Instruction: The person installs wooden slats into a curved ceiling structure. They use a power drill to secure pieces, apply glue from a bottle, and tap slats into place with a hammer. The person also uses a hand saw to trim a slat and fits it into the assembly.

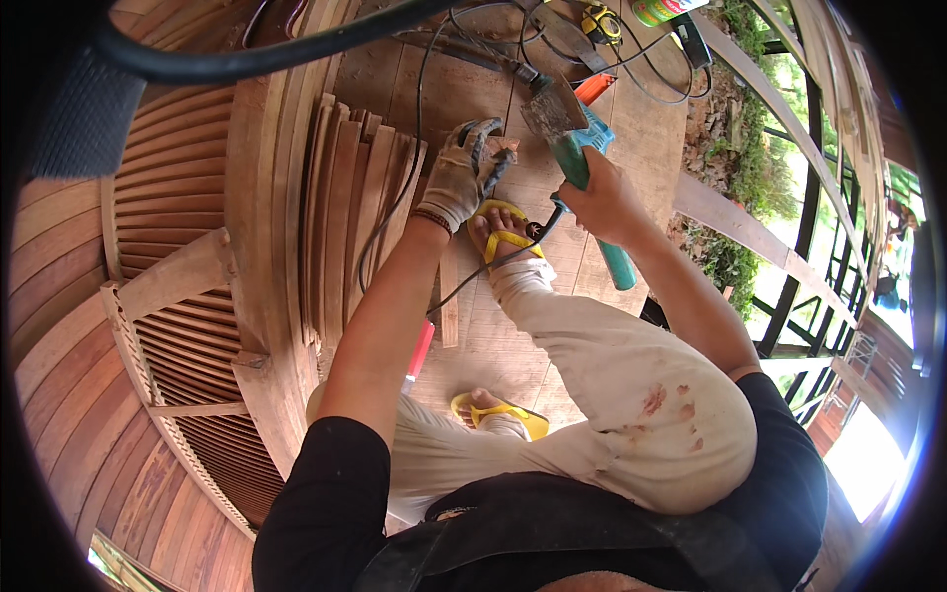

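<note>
My left hand (460, 178), in a pale work glove with dark fingers, is curled around a small reddish-brown piece of wood (502, 151) just above the plank floor. A teal corded power tool (570, 158) is in my right hand (607, 197), which is bare and wrapped around its body. Its grey, worn metal head points up and left, towards the gloved hand but apart from it; the exact kind of tool is unclear. A bluish tool body (595, 130) shows beside it, partly hidden. My foot in a yellow flip-flop (508, 229) rests just below the gloved hand.
Wooden slats (367, 212) stand stacked at the left, beside a slatted wooden frame (187, 340). Black cords (419, 128) loop across the floor. A yellow tape measure (601, 25), an orange object (594, 88) and a green can (659, 9) lie ahead. A red object (420, 350) is near my leg.
</note>
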A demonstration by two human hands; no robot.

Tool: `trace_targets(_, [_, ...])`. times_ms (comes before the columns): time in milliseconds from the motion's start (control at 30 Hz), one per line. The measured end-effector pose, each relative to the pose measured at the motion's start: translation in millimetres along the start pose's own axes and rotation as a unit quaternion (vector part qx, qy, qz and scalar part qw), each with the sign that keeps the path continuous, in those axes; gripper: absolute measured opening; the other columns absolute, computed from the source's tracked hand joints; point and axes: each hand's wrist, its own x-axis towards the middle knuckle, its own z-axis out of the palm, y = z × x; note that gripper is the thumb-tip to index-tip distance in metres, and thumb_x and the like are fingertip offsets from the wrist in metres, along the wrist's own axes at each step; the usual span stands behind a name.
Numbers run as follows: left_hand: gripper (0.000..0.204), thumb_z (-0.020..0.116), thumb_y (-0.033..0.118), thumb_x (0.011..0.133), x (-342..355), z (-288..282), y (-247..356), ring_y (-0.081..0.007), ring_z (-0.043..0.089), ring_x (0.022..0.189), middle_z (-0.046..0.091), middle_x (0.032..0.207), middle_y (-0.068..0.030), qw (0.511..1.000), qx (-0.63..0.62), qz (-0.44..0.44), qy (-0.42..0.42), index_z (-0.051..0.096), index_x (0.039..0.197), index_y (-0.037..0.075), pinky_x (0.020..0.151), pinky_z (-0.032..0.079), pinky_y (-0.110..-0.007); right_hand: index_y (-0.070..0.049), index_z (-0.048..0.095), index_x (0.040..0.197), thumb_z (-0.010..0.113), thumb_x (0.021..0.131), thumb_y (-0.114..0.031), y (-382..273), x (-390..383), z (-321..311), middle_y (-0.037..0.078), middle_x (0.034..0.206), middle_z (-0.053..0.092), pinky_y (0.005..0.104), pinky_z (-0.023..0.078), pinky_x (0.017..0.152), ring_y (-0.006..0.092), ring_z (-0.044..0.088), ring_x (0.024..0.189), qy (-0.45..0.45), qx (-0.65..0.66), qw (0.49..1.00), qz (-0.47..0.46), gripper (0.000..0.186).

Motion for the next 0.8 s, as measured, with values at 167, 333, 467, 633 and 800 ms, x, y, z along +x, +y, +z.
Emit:
trace_targets(167, [0.058, 0.083, 0.010, 0.082, -5, -3, 5, -0.0337, 0.060, 0.122, 0.059, 0.135, -0.0176, 0.998, 0.007, 0.053, 0.038, 0.058, 0.134, 0.007, 0.105, 0.049, -0.039, -0.001, 0.056, 0.116, 0.064, 0.085, -0.020, 4, -4, -1, 0.024, 0.087, 0.068, 0.0479, 0.055, 0.064, 0.0374, 0.071, 0.070, -0.029, 0.053, 0.997, 0.046, 0.037])
trace_targets(333, [0.056, 0.088, 0.014, 0.077, -4, 2, -7, -0.0295, 0.070, 0.106, 0.070, 0.117, -0.0146, 0.998, 0.039, -0.033, 0.022, 0.063, 0.127, 0.005, 0.093, 0.055, -0.037, 0.000, 0.056, 0.116, 0.064, 0.086, -0.021, -2, -4, -1, 0.028, 0.093, 0.068, 0.0509, 0.054, 0.072, 0.0461, 0.069, 0.083, 0.007, 0.005, 1.000, -0.029, 0.038])
trace_targets(467, [0.057, 0.091, 0.016, 0.075, -5, 8, -7, -0.0283, 0.073, 0.100, 0.073, 0.111, -0.0143, 0.996, 0.036, -0.053, 0.057, 0.065, 0.125, 0.004, 0.088, 0.057, -0.037, 0.001, 0.054, 0.116, 0.064, 0.087, -0.021, -35, -12, -5, 0.032, 0.097, 0.067, 0.0535, 0.051, 0.082, 0.0511, 0.064, 0.097, 0.062, -0.013, 0.993, -0.102, 0.038])
trace_targets(633, [0.057, 0.088, 0.023, 0.077, -5, 3, 5, -0.0382, 0.070, 0.100, 0.072, 0.114, -0.0177, 0.995, 0.069, -0.070, 0.030, 0.063, 0.127, 0.010, 0.086, 0.057, -0.043, 0.001, 0.054, 0.120, 0.065, 0.087, -0.020, -14, 8, 2, 0.030, 0.096, 0.067, 0.0521, 0.051, 0.079, 0.0481, 0.066, 0.095, -0.040, -0.110, 0.989, -0.089, 0.040])
trace_targets(800, [0.056, 0.087, 0.026, 0.078, -5, 7, -7, -0.0404, 0.067, 0.104, 0.070, 0.116, -0.0177, 0.995, 0.078, -0.039, 0.052, 0.062, 0.126, 0.010, 0.089, 0.055, -0.045, 0.004, 0.053, 0.118, 0.065, 0.087, -0.020, -35, 3, -12, 0.029, 0.095, 0.067, 0.0520, 0.052, 0.078, 0.0475, 0.066, 0.092, -0.021, -0.110, 0.987, -0.119, 0.040])
